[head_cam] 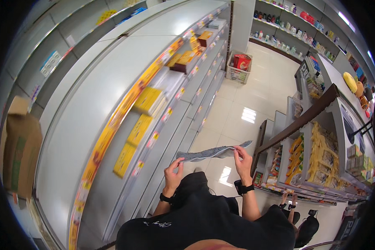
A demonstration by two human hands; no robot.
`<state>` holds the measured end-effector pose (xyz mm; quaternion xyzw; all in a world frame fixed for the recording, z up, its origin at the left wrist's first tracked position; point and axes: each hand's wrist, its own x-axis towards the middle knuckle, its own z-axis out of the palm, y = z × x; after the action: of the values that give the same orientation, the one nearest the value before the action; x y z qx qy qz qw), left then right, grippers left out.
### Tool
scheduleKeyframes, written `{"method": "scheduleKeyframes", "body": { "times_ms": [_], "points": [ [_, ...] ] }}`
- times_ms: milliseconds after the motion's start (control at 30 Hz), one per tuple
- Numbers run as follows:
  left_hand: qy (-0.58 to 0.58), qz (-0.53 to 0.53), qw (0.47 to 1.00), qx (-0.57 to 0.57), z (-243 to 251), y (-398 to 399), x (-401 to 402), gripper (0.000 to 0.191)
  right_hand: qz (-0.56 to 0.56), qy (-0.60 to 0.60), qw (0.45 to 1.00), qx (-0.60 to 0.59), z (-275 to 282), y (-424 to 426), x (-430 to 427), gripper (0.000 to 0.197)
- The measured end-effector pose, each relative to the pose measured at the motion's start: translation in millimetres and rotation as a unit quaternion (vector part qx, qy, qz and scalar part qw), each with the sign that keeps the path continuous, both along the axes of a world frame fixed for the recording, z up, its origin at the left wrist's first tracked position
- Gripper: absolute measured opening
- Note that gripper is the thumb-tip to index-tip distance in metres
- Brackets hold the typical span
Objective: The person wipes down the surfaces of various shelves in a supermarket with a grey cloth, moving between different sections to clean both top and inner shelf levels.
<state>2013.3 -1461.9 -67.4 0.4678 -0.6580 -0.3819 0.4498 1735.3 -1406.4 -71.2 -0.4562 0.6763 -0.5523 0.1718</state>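
Note:
A grey fluffy cleaning cloth (209, 153) with a pale edge is stretched between my two hands, above the tiled floor. My left hand (174, 173) pinches its left end between thumb and fingers. Toward the other end, my right hand (242, 161) pinches the upper edge, and a short tip of cloth sticks out past it. Both wrists wear black bands. Left of my hands, yellow boxes (123, 159) lie on a grey store shelf (103, 187) with a yellow and orange printed edge strip.
A plastic basket (237, 76) with a red package stands at the aisle's far end. Shelves with yellow-packaged goods (323, 156) rise at the right, where another person (309, 226) is at the lower right. A cardboard box (22, 153) sits at far left.

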Motion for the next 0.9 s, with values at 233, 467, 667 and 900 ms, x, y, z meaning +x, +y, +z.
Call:
{"method": "scheduleKeyframes", "body": {
  "times_ms": [233, 467, 667, 900],
  "points": [
    [0.008, -0.069, 0.998, -0.011, -41, -135, -118, 0.019, -0.076, 0.025, 0.996, 0.047, -17, -89, -104, 0.02],
    [-0.036, -0.205, 0.978, -0.03, -13, -282, -260, 0.026, -0.166, 0.11, 0.98, 0.029, -7, -176, -231, 0.025],
    [-0.044, -0.258, 0.965, -0.016, -15, -371, -347, 0.032, -0.185, 0.037, 0.982, 0.013, -3, -261, -309, 0.027],
    [-0.119, -0.195, 0.973, 0.036, -47, -442, -434, 0.051, 0.021, 0.041, 0.997, 0.059, -37, -392, -427, 0.053]
  ]
}}
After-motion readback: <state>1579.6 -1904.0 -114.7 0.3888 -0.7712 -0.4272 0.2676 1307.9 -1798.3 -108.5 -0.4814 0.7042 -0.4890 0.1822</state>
